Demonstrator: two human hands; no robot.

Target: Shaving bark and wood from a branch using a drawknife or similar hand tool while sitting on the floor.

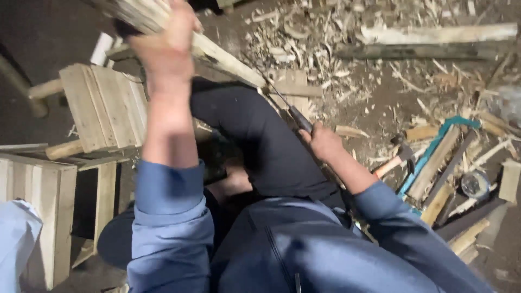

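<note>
My left hand (165, 40) is raised and closed around a long pale wooden piece (217, 54) that slants from the upper left down across my bent knee (255, 127). My right hand (324, 142) grips the dark handle of a thin metal tool (293, 111); its slim shaft points up toward the lower end of the wooden piece. Both arms wear blue sleeves. I sit on the ground in dark trousers.
Small wooden stools (103, 106) and a slatted wooden frame (40, 201) stand at left. Wood shavings (325, 49) cover the dirt floor. At right lie a hammer (399, 157), a blue-framed saw (434, 152), wood offcuts and long planks (434, 35).
</note>
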